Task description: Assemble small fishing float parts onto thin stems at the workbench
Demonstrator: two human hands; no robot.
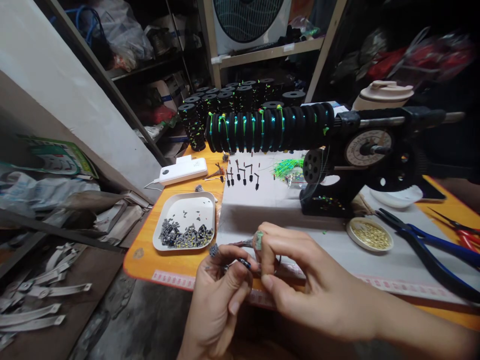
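Note:
My left hand (pixel 221 295) is closed, pinching a small dark cylindrical piece (pixel 244 263) between thumb and forefinger. Close beside it, my right hand (pixel 303 275) has its thumb and forefinger pressed together; what lies between them is too small and hidden to make out. Green tape (pixel 258 240) wraps a fingertip near the right hand. A thin brownish strip (pixel 243 243) shows just above the left fingers. To the left, a white tray (pixel 183 202) holds many small grey and black pieces (pixel 187 236), some with yellow ends. Several small black parts (pixel 244 175) lie on the white sheet beyond.
A black winding machine (pixel 330 192) carries a row of black spools (pixel 270 127) with green thread. At right are a dish of gold bits (pixel 370 235), blue-handled pliers (pixel 423 245) and red-handled scissors (pixel 467 237). A white power bank (pixel 183 171) sits at back left.

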